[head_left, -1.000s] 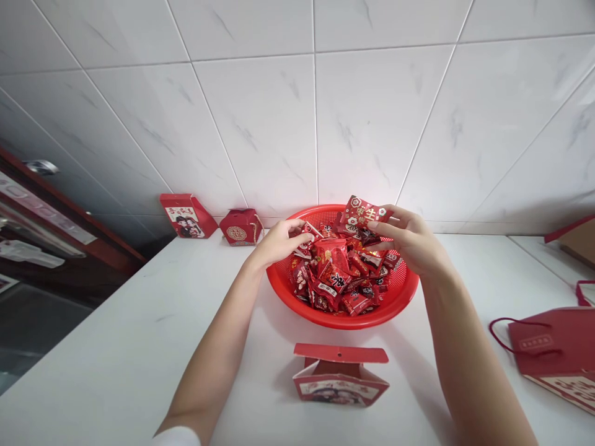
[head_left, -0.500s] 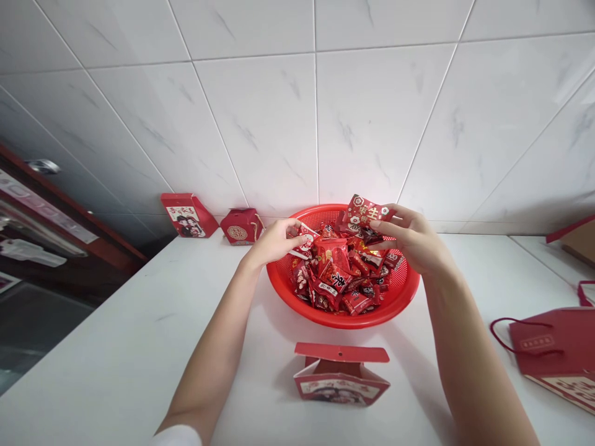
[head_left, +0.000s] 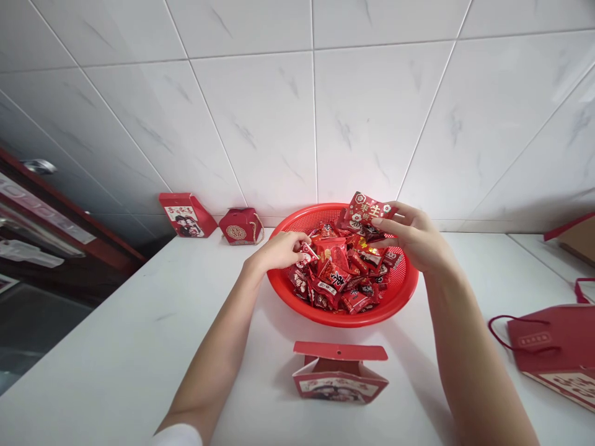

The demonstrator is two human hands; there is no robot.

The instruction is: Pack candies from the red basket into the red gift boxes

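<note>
A red plastic basket (head_left: 279, 291) with perforated walls holds a heap of red-wrapped candies (head_left: 334, 272). My right hand (head_left: 411, 235) pinches a flat red candy packet (head_left: 365, 209) with printed characters, above the basket's far right side. At the left rim, my left hand (head_left: 281, 251) has thumb and fingers closed on a small red-and-white wrapped candy (head_left: 307, 253), low over the heap. In front of the basket stands a red gift box (head_left: 339, 387) with its top unfolded and a picture of people on its front.
Near the wall on the left are a closed red box (head_left: 188, 215) and a smaller red box with a cord (head_left: 242, 226). To the right lies a red bag with rope handles (head_left: 548, 341), and a cardboard box (head_left: 579, 244) is behind it. Tiled wall (head_left: 362, 111) rises behind.
My left hand has shifted slightly down and right, lowering its small candy toward the heap. The right hand still holds the packet in nearly the same place.
</note>
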